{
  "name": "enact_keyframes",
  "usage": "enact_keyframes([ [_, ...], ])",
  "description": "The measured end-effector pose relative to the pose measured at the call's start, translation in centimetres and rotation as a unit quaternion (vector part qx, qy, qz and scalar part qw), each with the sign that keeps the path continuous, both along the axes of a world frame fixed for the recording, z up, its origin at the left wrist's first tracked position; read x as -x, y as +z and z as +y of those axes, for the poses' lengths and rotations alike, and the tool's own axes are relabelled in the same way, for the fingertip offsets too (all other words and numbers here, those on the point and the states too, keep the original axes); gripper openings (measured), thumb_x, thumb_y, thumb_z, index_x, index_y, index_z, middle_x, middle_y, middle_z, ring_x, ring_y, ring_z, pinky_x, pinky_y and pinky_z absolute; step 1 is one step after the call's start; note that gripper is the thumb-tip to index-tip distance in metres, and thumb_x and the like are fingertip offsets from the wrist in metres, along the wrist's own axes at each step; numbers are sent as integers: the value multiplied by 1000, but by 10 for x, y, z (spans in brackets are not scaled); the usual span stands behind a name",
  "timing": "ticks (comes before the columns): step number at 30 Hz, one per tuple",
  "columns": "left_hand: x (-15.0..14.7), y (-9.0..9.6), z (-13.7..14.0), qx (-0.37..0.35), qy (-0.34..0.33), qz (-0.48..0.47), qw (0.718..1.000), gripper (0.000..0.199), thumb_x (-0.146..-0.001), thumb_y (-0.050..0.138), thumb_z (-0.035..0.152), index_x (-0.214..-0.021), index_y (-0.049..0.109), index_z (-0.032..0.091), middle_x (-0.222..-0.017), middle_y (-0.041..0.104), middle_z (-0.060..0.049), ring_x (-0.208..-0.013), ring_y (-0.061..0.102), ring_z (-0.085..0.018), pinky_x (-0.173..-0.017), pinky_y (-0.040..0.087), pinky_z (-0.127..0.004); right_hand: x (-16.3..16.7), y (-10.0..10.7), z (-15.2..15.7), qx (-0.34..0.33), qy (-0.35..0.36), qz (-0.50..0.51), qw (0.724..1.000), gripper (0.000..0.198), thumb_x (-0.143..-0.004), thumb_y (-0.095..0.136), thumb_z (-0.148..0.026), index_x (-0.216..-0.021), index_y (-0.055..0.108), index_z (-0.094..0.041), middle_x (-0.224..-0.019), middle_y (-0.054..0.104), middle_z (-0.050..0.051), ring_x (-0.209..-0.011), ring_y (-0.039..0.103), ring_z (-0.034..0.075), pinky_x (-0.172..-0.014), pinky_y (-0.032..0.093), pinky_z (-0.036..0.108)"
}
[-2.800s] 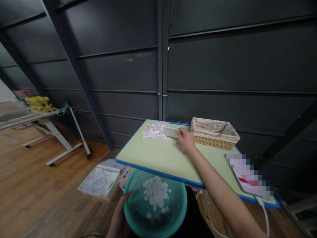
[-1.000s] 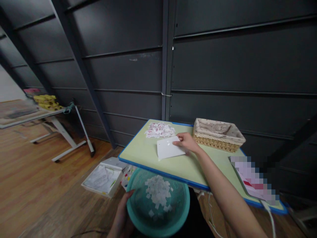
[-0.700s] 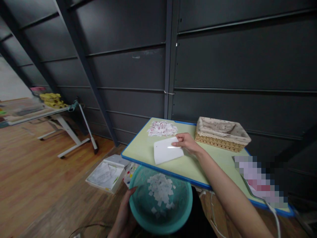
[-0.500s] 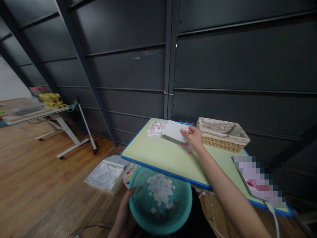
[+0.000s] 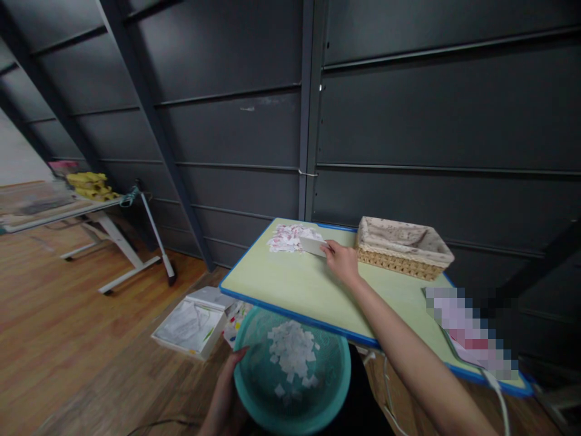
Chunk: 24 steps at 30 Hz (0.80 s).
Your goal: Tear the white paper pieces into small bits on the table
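Note:
My left hand point(image 5: 230, 387) grips the left rim of a teal plastic basin point(image 5: 336, 396), thumb over the edge. Inside the basin lies a heap of small white paper pieces point(image 5: 293, 348). My right hand point(image 5: 341, 260) is closed on the right end of a stiff white card point(image 5: 313, 244), held low and tilted above the table. The card's left end is at a pile of paper scraps with reddish print point(image 5: 285, 236) on the pale green tabletop point(image 5: 281, 281). Whether the card touches the scraps or the surface I cannot tell.
A cloth-lined wicker basket point(image 5: 403, 264) stands at the table's back right. Nearer lies a blurred-out flat device point(image 5: 469, 333) with a white cable point(image 5: 502, 399). An open white box point(image 5: 190, 327) sits on the floor at left. Another table point(image 5: 82, 212) stands farther left.
My right hand has moved left and down with the card, which now stands more edge-on at the scraps. My left hand still holds the basin.

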State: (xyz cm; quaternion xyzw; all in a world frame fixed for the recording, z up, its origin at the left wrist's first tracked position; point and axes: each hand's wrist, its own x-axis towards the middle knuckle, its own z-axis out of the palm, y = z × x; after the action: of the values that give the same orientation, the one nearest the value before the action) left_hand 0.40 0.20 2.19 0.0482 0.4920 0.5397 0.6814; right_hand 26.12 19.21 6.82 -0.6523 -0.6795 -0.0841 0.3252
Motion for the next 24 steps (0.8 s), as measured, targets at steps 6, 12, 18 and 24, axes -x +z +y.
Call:
enact_keyframes([
  [6,0,-1,-1,-6,-17,1,1000,40,-80,60,20,-117,58,7,-59,76,-5,-83,74,-30,-85,54,-47,-2,2,1,10,3,5,1000,33,-91,45,-36,-107,70,-21,-91,74,8,-77,66,21,-63,35,26],
  [12,1,-2,-1,-2,-24,-10,1000,49,-77,64,20,-124,54,8,-79,80,-10,-85,74,-30,-86,54,-46,-1,7,-1,18,13,16,1000,33,-91,44,-35,-106,70,-20,-91,74,8,-77,66,21,-64,35,27],
  [18,2,-7,1,3,-13,-1,1000,47,-75,65,20,-120,57,8,-68,79,-8,-84,74,-30,-85,54,-46,-4,18,-8,35,-28,-31,999,31,-90,44,-34,-102,70,-20,-84,74,9,-71,64,21,-60,32,27],
  [24,3,-8,-2,-11,-26,-12,1000,48,-76,65,22,-121,55,8,-79,80,-10,-84,73,-30,-84,54,-47,-6,27,-16,35,-49,-71,996,32,-87,45,-34,-98,72,-21,-81,74,9,-70,64,22,-58,30,28],
])
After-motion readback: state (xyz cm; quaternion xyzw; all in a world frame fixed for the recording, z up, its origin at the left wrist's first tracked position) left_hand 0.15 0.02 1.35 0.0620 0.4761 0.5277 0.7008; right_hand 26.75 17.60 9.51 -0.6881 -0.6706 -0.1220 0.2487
